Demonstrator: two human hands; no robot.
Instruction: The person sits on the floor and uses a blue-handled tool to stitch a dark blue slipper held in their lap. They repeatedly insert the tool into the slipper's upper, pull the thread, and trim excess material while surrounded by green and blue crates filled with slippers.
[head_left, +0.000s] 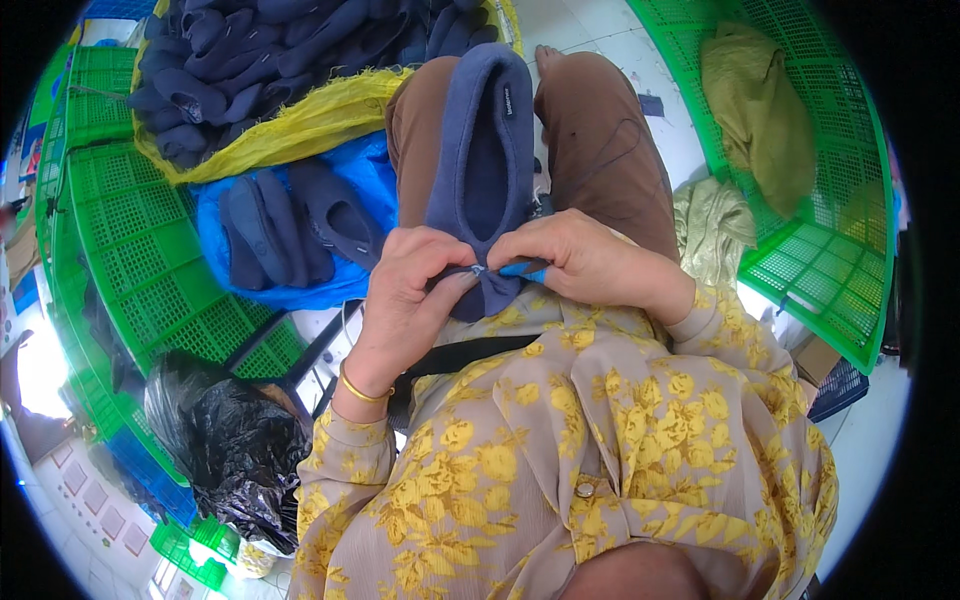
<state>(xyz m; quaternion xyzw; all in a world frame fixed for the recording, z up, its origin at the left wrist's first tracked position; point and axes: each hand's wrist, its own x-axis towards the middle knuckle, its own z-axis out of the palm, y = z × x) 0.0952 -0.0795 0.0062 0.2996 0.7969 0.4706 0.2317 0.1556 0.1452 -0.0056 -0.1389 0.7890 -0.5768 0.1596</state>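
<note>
A dark blue fabric slipper (450, 165) lies lengthwise over my lap, its toe pointing away and its opening facing up. My left hand (410, 290) is closed, thumb and fingers pinching the slipper's heel edge. Right beside it, my right hand (570, 255) is closed around a small tool with a blue handle (525, 270), mostly hidden by the fingers. Its fingertips meet the same heel edge, where a small pale bit shows between both hands.
A yellow-edged sack (290, 125) full of similar slippers stands at the far left. Several slippers (265, 230) rest on blue plastic sheeting (375, 160) nearby. Green crates (150, 230) flank me; the right one (680, 60) holds olive cloth (755, 110). A black plastic bag (230, 440) sits near left.
</note>
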